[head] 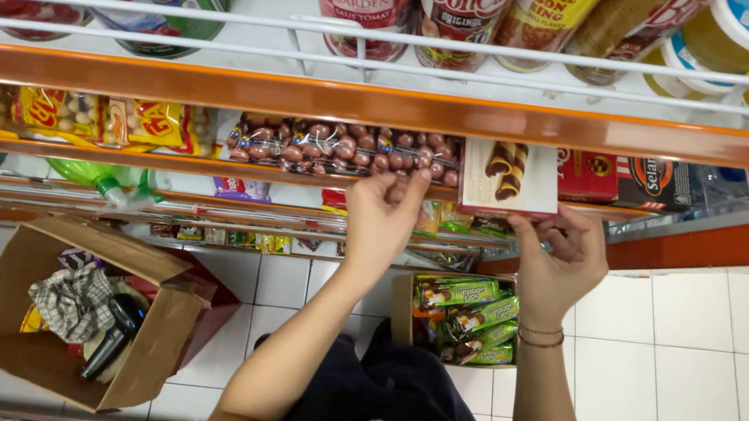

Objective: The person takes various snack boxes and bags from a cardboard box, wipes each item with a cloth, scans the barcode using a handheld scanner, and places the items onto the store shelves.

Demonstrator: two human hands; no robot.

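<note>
low centre, a small carton of green snack packs sits on the tiled floor. above it the right hand pinches a pale wafer-roll box at the orange shelf edge — the left hand, fingers loosely together, touches packs of brown chocolate balls just left.

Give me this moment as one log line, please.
left hand: fingertips on chocolate-ball packs | right hand: grips white wafer-roll box at shelf edge | floor: open carton of green packs

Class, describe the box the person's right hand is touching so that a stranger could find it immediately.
Find the orange-edged shelf; on the row beneath it, the right hand grips a pale box. Unlike the packs of brown balls beside it, it pictures striped wafer rolls.
</note>
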